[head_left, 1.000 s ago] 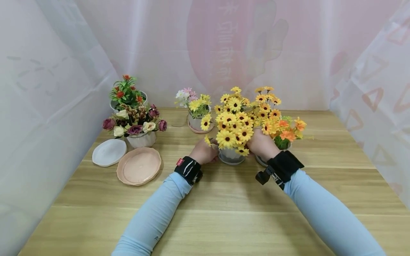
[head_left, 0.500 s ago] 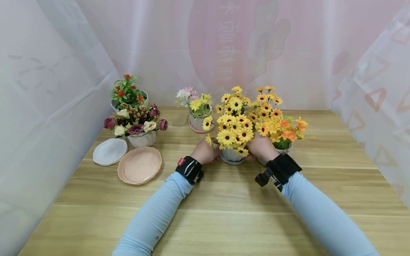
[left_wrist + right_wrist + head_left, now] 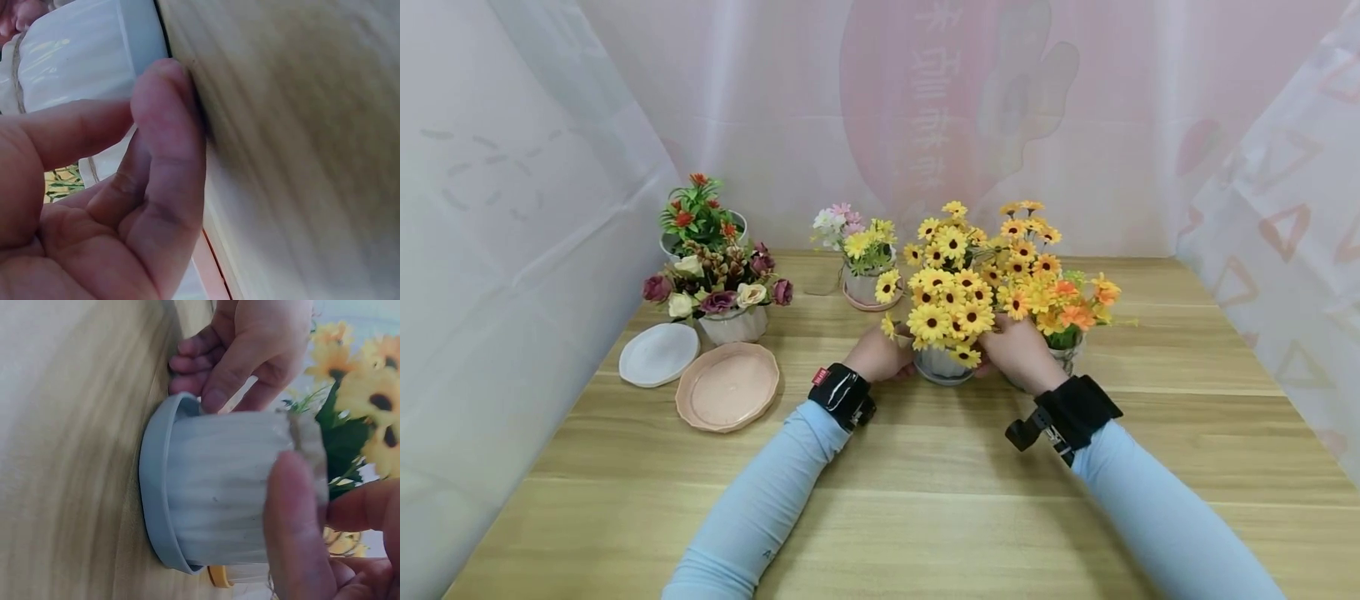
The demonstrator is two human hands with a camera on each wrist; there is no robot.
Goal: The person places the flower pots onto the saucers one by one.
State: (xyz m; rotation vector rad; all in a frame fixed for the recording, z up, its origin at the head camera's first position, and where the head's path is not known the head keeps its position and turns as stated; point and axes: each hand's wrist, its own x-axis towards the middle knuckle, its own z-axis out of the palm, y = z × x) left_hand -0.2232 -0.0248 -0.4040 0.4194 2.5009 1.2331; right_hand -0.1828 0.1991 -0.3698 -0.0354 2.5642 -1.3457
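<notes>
The white pot [image 3: 215, 481] of yellow daisies [image 3: 951, 300] is seated upright in the blue-grey saucer [image 3: 153, 481] on the table [image 3: 887, 500]; at the pot's left, the saucer's rim is pinched by the left hand [image 3: 877, 354]; at its right, the pot's upper rim is pinched by the right hand [image 3: 1021, 354]; well left of it, a peach saucer [image 3: 727, 387] is placed.

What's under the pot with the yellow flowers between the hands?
A blue-grey saucer is under the pot, and the table is under that. The pot covers the saucer's middle, so that part is hidden.
</notes>
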